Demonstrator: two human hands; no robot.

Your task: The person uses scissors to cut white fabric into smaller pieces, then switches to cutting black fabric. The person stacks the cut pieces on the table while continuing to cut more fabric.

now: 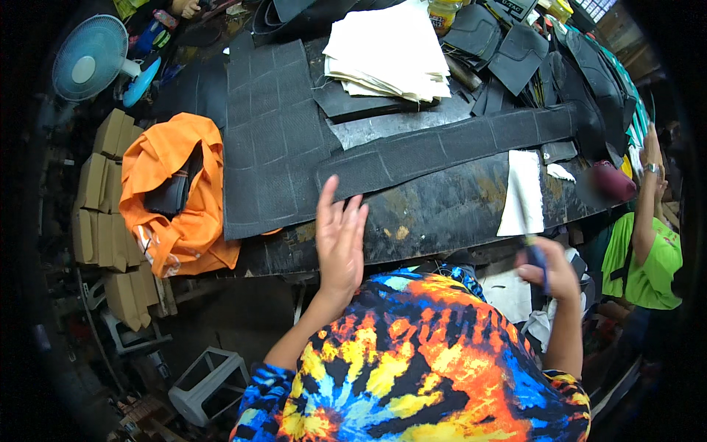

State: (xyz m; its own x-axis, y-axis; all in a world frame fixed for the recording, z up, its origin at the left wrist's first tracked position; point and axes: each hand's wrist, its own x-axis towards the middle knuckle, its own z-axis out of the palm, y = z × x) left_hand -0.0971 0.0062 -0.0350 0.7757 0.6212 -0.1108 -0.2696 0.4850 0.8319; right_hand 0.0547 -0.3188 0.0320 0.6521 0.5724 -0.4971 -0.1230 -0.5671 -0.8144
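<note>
The person's left hand [341, 247] was raised at the centre of the frame, palm partly showing, its fingers loosely spread and closed on nothing. Its fingertips overlapped the near left end of a long black strip [456, 153], though whether they touched it could not be told. That strip, marked with pale crossing lines, slanted from the centre toward the upper right, its left end lying over a broad black sheet [269, 140] lined in the same way. At the right of the frame the right hand [556, 272] had its fingers curled around the dark blue handle of what looked like scissors [540, 262]; the blades pointed upward and were too blurred to show whether they stood apart. They passed in front of a white piece [534, 195] on the worn dark table [434, 214], just below the strip. A stack of white sheets [387, 48] lay at the upper centre, with black cut pieces [519, 55] heaped at the upper right. An orange bag [199, 239] holding dark pieces [173, 193] sat at the left, near brown boxes [114, 239].
</note>
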